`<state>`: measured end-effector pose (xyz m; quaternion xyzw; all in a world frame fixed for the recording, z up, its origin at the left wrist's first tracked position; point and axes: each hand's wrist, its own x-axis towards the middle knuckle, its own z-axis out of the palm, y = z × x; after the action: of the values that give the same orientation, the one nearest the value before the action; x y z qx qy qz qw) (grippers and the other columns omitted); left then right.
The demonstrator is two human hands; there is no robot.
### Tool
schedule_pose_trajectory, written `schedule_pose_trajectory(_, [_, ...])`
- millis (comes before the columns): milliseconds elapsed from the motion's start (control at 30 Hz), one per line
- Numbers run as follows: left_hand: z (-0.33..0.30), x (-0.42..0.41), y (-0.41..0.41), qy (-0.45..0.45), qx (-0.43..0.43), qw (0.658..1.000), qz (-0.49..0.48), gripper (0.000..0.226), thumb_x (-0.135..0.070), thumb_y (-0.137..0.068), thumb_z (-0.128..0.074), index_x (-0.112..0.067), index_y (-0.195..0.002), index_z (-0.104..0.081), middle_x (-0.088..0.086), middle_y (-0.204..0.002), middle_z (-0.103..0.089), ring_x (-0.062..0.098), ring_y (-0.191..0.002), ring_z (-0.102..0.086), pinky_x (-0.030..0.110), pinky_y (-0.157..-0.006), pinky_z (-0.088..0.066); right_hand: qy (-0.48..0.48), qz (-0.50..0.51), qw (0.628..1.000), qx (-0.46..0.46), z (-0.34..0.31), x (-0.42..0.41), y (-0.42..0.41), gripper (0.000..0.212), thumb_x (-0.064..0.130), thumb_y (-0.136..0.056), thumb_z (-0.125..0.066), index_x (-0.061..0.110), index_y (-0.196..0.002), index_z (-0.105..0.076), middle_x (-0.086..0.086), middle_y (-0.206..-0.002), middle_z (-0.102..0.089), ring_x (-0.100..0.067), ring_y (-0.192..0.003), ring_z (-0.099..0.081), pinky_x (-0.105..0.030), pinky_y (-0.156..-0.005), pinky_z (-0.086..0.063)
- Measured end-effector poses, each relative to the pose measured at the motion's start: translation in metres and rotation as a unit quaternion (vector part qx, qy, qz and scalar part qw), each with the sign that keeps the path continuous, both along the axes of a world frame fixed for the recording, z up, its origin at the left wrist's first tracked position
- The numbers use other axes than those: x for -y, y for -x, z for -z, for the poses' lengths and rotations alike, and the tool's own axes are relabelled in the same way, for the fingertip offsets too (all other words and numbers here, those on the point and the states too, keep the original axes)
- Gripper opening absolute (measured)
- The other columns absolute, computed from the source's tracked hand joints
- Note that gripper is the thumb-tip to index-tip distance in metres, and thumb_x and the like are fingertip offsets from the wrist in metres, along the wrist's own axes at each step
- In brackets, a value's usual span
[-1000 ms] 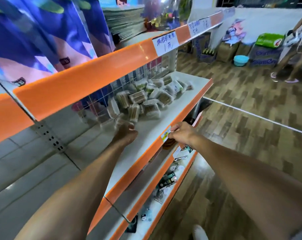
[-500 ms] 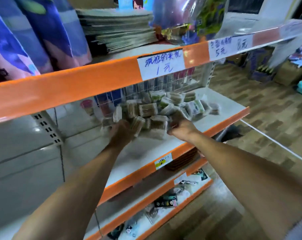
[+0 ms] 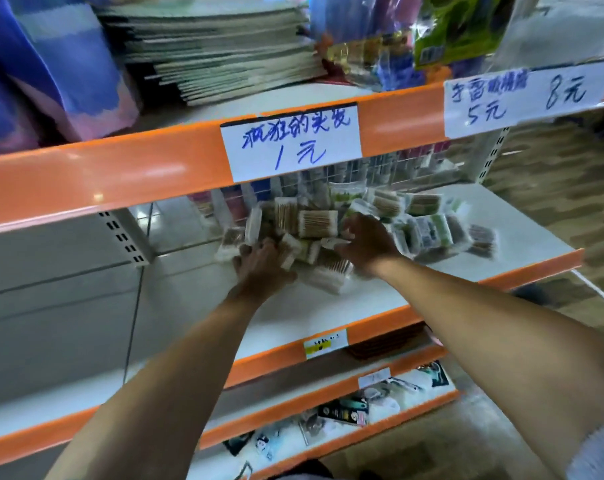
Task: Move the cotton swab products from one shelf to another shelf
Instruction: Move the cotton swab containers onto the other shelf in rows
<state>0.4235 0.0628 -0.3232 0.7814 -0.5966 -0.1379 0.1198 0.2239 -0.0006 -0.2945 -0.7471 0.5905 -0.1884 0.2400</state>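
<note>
orange-edged middle shelf (image 3: 522, 237) holds a heap of cotton swab packs (image 3: 331, 226). left hand (image 3: 262, 268) and right hand (image 3: 370, 244) press into the heap, fingers curled around packs. best to gather a firm, modest handful so none slip.

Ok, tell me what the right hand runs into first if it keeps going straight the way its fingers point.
Most likely the cotton swab packs heaped on the white shelf: the right hand already reaches among them, fingers aimed into the pile. Blur hides exact contact.
</note>
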Motion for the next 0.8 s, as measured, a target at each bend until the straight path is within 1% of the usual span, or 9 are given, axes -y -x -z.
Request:
schedule_pose_trajectory(33, [0.001,0.003,-0.001,-0.002,0.019,1.0,0.004,0.071,-0.048,-0.073,-0.076,-0.016,-0.128,-0.045,0.01,-0.136,-0.046,0.035,-0.125,-0.036,0.046,-0.098,-0.032,0.014,0.0,1.0,0.007,0.0,0.004,-0.002,0.051,0.032,-0.078,-0.07,0.014,-0.124,-0.058,-0.012,-0.121,-0.063,-0.032,-0.112,-0.061,-0.038,-0.089,-0.052])
schedule_pose_trajectory(100, [0.005,0.007,-0.003,-0.001,0.053,0.999,0.011,0.075,-0.052,-0.072,-0.077,-0.016,-0.129,-0.045,0.012,-0.141,-0.043,0.035,-0.13,-0.033,0.046,-0.102,-0.031,0.039,-0.004,0.999,0.01,0.003,0.012,-0.008,0.055,0.027,-0.075,-0.071,0.011,-0.124,-0.054,-0.015,-0.121,-0.058,-0.035,-0.112,-0.058,-0.046,-0.091,-0.051])
schedule_pose_trajectory(200, [0.01,0.011,-0.005,0.006,0.089,0.996,0.019,0.076,-0.052,-0.074,-0.076,-0.017,-0.134,-0.046,0.014,-0.143,-0.042,0.036,-0.133,-0.031,0.046,-0.105,-0.03,0.051,-0.024,0.998,0.005,0.009,0.023,-0.015,0.065,0.02,-0.073,-0.076,0.005,-0.13,-0.05,-0.02,-0.125,-0.049,-0.037,-0.115,-0.051,-0.046,-0.097,-0.047])
schedule_pose_trajectory(333, [0.012,0.014,-0.012,0.033,0.088,0.995,0.032,0.072,-0.052,-0.074,-0.075,-0.019,-0.133,-0.049,0.012,-0.14,-0.046,0.035,-0.13,-0.034,0.045,-0.104,-0.03,0.051,-0.038,0.998,0.014,0.02,0.035,-0.024,0.076,0.025,-0.067,-0.082,0.007,-0.134,-0.05,-0.021,-0.127,-0.052,-0.039,-0.115,-0.051,-0.048,-0.098,-0.045])
schedule_pose_trajectory(433, [0.013,0.017,-0.02,0.043,0.051,0.997,0.04,0.073,-0.052,-0.072,-0.076,-0.02,-0.132,-0.047,0.009,-0.136,-0.051,0.035,-0.128,-0.039,0.046,-0.103,-0.032,0.048,-0.03,0.998,-0.004,0.023,0.039,-0.032,0.078,0.022,-0.07,-0.082,0.006,-0.137,-0.047,-0.021,-0.135,-0.05,-0.039,-0.123,-0.047,-0.044,-0.104,-0.038])
schedule_pose_trajectory(533, [0.01,0.015,-0.026,0.045,-0.023,0.998,0.045,0.077,-0.054,-0.07,-0.072,-0.026,-0.133,-0.039,0.005,-0.133,-0.053,0.034,-0.127,-0.042,0.049,-0.104,-0.035,0.059,-0.009,0.998,-0.024,0.027,0.044,-0.04,0.074,0.024,-0.073,-0.079,0.009,-0.137,-0.048,-0.021,-0.137,-0.049,-0.037,-0.127,-0.043,-0.038,-0.105,-0.032])
schedule_pose_trajectory(633, [0.004,0.01,-0.031,0.04,-0.061,0.996,0.052,0.073,-0.046,-0.074,-0.073,-0.026,-0.134,-0.036,0.004,-0.131,-0.055,0.03,-0.125,-0.046,0.051,-0.106,-0.038,0.058,0.03,0.997,-0.04,0.028,0.047,-0.046,0.069,0.027,-0.071,-0.081,0.015,-0.132,-0.052,-0.019,-0.133,-0.052,-0.036,-0.123,-0.046,-0.039,-0.104,-0.035])
schedule_pose_trajectory(700, [0.001,0.008,-0.033,0.042,-0.082,0.994,0.05,0.071,-0.04,-0.076,-0.075,-0.023,-0.133,-0.038,0.004,-0.128,-0.059,0.027,-0.12,-0.052,0.048,-0.101,-0.045,0.06,0.05,0.996,-0.042,0.026,0.045,-0.046,0.069,0.032,-0.068,-0.084,0.017,-0.129,-0.055,-0.02,-0.131,-0.052,-0.038,-0.12,-0.048,-0.043,-0.103,-0.038])
schedule_pose_trajectory(800, [-0.005,0.006,-0.038,0.055,-0.161,0.984,0.043,0.072,-0.035,-0.075,-0.079,-0.02,-0.134,-0.04,0.002,-0.124,-0.06,0.022,-0.111,-0.058,0.042,-0.088,-0.056,0.058,0.057,0.997,0.0,0.024,0.04,-0.042,0.073,0.042,-0.065,-0.087,0.013,-0.125,-0.057,-0.022,-0.127,-0.05,-0.039,-0.117,-0.049,-0.046,-0.101,-0.042])
